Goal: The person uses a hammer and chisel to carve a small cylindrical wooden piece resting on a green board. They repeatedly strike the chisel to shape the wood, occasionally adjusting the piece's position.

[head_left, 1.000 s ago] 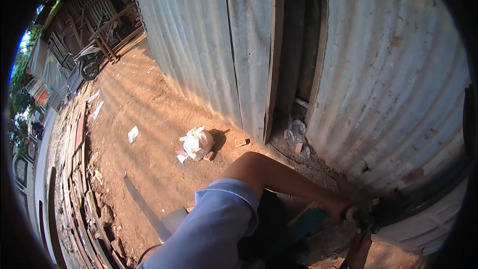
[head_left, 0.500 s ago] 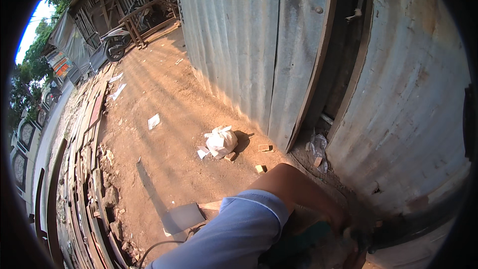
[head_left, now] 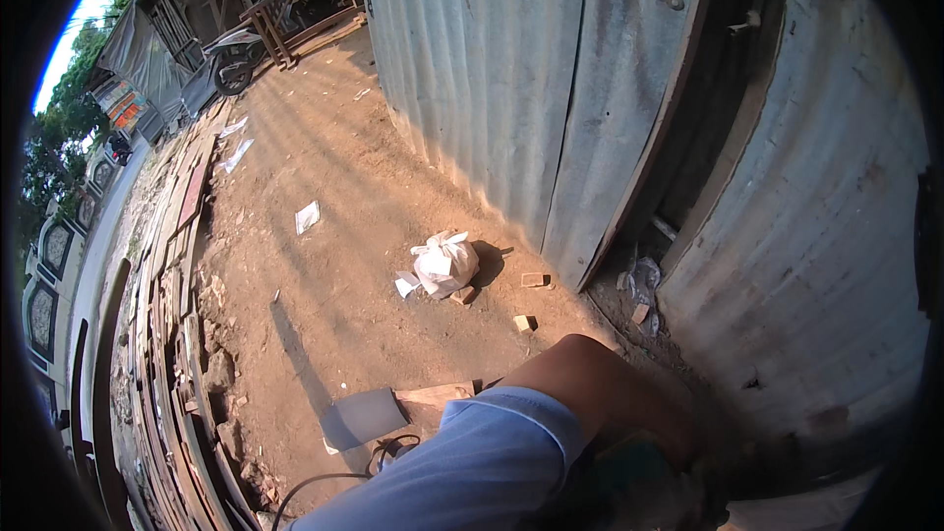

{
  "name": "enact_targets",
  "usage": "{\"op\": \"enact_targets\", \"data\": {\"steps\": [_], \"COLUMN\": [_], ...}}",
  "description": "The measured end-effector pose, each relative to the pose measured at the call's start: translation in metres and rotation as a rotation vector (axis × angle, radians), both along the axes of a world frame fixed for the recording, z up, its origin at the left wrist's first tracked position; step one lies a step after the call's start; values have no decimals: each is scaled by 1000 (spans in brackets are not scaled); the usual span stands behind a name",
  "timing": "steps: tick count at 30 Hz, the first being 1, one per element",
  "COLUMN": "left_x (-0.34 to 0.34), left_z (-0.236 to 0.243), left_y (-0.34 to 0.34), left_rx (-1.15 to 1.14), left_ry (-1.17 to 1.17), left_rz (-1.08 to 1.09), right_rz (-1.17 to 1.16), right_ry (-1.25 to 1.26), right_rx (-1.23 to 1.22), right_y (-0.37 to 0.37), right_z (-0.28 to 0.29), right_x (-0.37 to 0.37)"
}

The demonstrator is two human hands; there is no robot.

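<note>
- One blue sleeve [head_left: 452,462] is rising from the lower edge, and the bare left elbow [head_left: 570,359] is bending toward the right.
- The left hand [head_left: 685,444] is sinking into deep shadow at the lower right; I cannot tell whether its fingers are spreading, closing or holding anything.
- The right hand is not showing clearly in that same darkness, so I cannot tell how its fingers are standing either.
- A dim green object [head_left: 634,467] is lying beneath the left forearm, close to the hand; its shape is blurring into the shade, and whether the hand is touching it I cannot tell.
- Beyond the elbow, a small yellowish block [head_left: 524,324] is resting on the brown dirt ground [head_left: 344,315], with another block [head_left: 535,280] lying near the metal wall [head_left: 482,79].
- A knotted whitish bag [head_left: 448,265] is sitting in sunlight, its shadow falling to the right.
- Beside the sleeve, a dark grey panel [head_left: 364,420] is lying next to a flat wooden piece [head_left: 433,395], while a black cable [head_left: 317,479] is curving below them.
- Long planks [head_left: 192,265] are running along the left side, and a motorbike [head_left: 233,69] is standing far behind.
</note>
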State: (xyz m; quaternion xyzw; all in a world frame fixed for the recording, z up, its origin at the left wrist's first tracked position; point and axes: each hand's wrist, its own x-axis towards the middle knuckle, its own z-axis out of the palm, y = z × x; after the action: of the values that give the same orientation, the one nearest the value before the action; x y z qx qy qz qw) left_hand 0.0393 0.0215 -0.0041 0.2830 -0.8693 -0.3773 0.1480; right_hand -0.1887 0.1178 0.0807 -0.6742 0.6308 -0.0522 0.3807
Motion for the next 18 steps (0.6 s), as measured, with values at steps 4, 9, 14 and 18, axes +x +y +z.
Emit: {"op": "enact_targets", "data": {"steps": [4,9,14,18], "left_x": [-23,-16,-9,5], "left_z": [-10,-22,7,25], "left_y": [-8,2,9,17], "left_rx": [-11,9,29,111], "left_ry": [-17,-64,-11,-84], "left_rz": [-57,-25,32,33], "right_rz": [-25,4,-34,-13], "right_ry": [-29,-86,-90,-120], "right_rx": [-13,1,-25,-22], "right_y": [1,3,6,5], "right_z": [12,4,11,8], "right_x": [-1,3,-4,0]}}
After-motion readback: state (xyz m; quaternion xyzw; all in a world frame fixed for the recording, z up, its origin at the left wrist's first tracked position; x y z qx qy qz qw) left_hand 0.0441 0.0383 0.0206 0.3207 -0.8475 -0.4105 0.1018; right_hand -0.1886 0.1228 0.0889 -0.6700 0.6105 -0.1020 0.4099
